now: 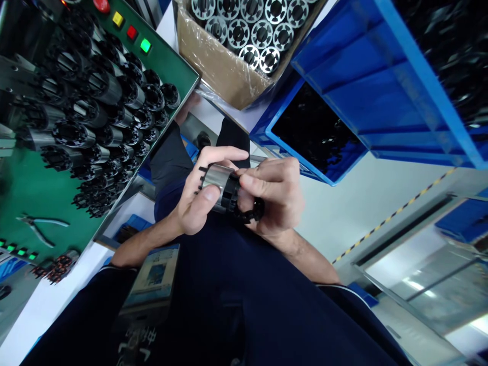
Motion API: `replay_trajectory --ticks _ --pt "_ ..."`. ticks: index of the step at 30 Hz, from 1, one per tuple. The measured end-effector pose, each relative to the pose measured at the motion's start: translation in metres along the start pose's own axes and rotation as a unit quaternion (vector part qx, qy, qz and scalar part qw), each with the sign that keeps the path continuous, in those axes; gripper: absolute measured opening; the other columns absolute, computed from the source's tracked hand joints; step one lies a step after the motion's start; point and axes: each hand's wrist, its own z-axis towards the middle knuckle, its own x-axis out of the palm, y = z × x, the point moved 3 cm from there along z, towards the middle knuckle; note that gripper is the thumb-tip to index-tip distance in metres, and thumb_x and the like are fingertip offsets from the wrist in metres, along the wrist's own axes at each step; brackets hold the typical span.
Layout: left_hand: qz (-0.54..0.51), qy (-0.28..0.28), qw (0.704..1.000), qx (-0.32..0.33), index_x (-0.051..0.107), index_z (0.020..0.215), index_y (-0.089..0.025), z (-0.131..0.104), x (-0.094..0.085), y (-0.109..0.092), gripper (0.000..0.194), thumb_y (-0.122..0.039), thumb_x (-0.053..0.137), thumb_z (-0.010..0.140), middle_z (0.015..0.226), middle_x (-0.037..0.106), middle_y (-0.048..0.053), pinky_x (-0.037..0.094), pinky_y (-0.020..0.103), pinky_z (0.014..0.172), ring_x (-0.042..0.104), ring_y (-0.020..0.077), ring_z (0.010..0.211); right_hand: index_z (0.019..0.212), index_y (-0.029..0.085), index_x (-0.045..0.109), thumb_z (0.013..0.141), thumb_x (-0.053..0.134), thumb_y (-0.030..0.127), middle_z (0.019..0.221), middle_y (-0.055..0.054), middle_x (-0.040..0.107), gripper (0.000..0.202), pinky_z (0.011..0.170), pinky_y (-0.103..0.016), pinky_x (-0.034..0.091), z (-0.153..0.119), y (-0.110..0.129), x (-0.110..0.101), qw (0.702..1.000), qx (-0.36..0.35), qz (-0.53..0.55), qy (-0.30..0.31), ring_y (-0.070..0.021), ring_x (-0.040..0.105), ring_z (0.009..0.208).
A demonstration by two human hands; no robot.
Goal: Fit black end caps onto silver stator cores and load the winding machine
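Observation:
In front of my chest, my left hand [196, 201] is wrapped round a stator core [218, 178], a silvery metal cylinder lying on its side. Black toothed plastic shows at both of its ends. My right hand [280, 190] is closed at the core's right end, thumb and fingers pinched on a black plastic end piece [253, 211]. That piece sits against the core's black end, tilted; whether it is seated there I cannot tell. My right fingers hide part of it.
Many stator cores [101, 84] with black ends stand on the green bench [26, 183], near nippers [40, 223] and lit buttons [145, 46]. A cardboard box [217, 63] holds bare metal cores. Blue bins [366, 71] with black parts stand at the right.

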Motion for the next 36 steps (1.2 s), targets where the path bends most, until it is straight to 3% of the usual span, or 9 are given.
replay_trajectory --ticks 4,8,11,14,18,22,29,32,36 --pt "-0.016 -0.014 0.999 0.040 0.077 0.156 -0.032 0.001 0.000 0.002 0.087 -0.095 0.084 0.095 0.120 0.082 0.013 0.071 0.054 0.093 0.085 0.0427 0.117 0.142 0.038 0.079 0.114 0.077 0.023 0.099 0.001 0.078 0.032 0.082 -0.046 0.062 -0.001 -0.006 0.000 0.996 0.051 0.052 0.051 -0.0234 0.072 0.079" --pt "-0.012 -0.025 0.995 0.092 0.078 0.150 -0.036 0.006 0.001 0.000 0.077 -0.083 0.096 0.092 0.114 0.083 0.007 0.070 0.047 0.088 0.086 0.0352 0.106 0.142 0.037 0.083 0.112 0.079 0.023 0.105 -0.001 0.086 0.032 0.085 -0.048 0.066 0.006 -0.008 -0.003 0.992 0.064 0.066 0.089 -0.0255 0.078 0.084" --pt "-0.001 -0.016 0.998 0.059 0.071 0.157 -0.040 0.005 0.004 -0.004 0.067 -0.074 0.088 0.103 0.109 0.084 0.002 0.072 0.045 0.087 0.087 0.0286 0.096 0.151 0.034 0.084 0.113 0.086 0.043 0.123 -0.007 0.092 0.039 0.087 -0.050 0.072 0.013 -0.007 -0.009 0.985 0.053 0.084 0.139 -0.0300 0.086 0.101" --pt "-0.015 0.015 1.000 0.004 0.066 0.163 -0.038 0.002 0.007 -0.003 0.081 -0.083 0.088 0.100 0.109 0.085 0.002 0.074 0.047 0.087 0.088 0.0292 0.092 0.162 0.038 0.082 0.111 0.093 0.055 0.130 -0.007 0.093 0.055 0.087 -0.049 0.075 0.016 -0.007 -0.017 0.981 0.053 0.098 0.159 -0.0291 0.088 0.100" --pt "-0.050 0.011 0.998 -0.024 0.072 0.161 -0.034 -0.001 0.006 0.003 0.098 -0.099 0.088 0.090 0.103 0.081 0.006 0.077 0.051 0.084 0.091 0.0395 0.106 0.159 0.039 0.086 0.106 0.100 0.053 0.120 -0.006 0.093 0.057 0.082 -0.048 0.075 0.018 -0.008 -0.025 0.977 0.088 0.099 0.170 -0.0283 0.086 0.093" --pt "-0.044 -0.004 0.998 -0.049 0.077 0.156 -0.033 -0.003 0.005 0.000 0.096 -0.106 0.078 0.095 0.100 0.080 0.006 0.077 0.048 0.080 0.092 0.0387 0.106 0.152 0.037 0.090 0.107 0.101 0.048 0.119 -0.007 0.093 0.048 0.079 -0.047 0.075 0.025 -0.005 -0.031 0.973 0.076 0.117 0.186 -0.0286 0.087 0.096" --pt "-0.087 0.032 0.994 -0.062 0.076 0.161 -0.034 -0.001 0.018 -0.012 0.082 -0.096 0.064 0.111 0.102 0.083 0.008 0.077 0.048 0.074 0.091 0.0354 0.090 0.150 0.041 0.089 0.102 0.105 0.056 0.098 -0.002 0.084 0.053 0.073 -0.050 0.071 0.034 -0.007 -0.037 0.964 0.103 0.087 0.230 -0.0279 0.080 0.081" --pt "-0.112 0.045 0.991 -0.064 0.074 0.165 -0.032 0.003 0.020 -0.009 0.081 -0.093 0.058 0.115 0.111 0.086 0.010 0.078 0.050 0.083 0.091 0.0347 0.095 0.148 0.037 0.090 0.103 0.104 0.055 0.097 -0.004 0.082 0.051 0.075 -0.048 0.068 0.034 -0.009 -0.035 0.966 0.102 0.083 0.224 -0.0264 0.078 0.082" --pt "-0.121 0.004 0.990 -0.069 0.077 0.154 -0.032 0.010 0.021 -0.007 0.074 -0.091 0.062 0.112 0.112 0.084 0.011 0.078 0.049 0.087 0.089 0.0347 0.101 0.150 0.036 0.088 0.110 0.097 0.055 0.112 -0.006 0.087 0.045 0.081 -0.050 0.071 0.028 -0.009 -0.024 0.975 0.099 0.061 0.187 -0.0284 0.082 0.092"
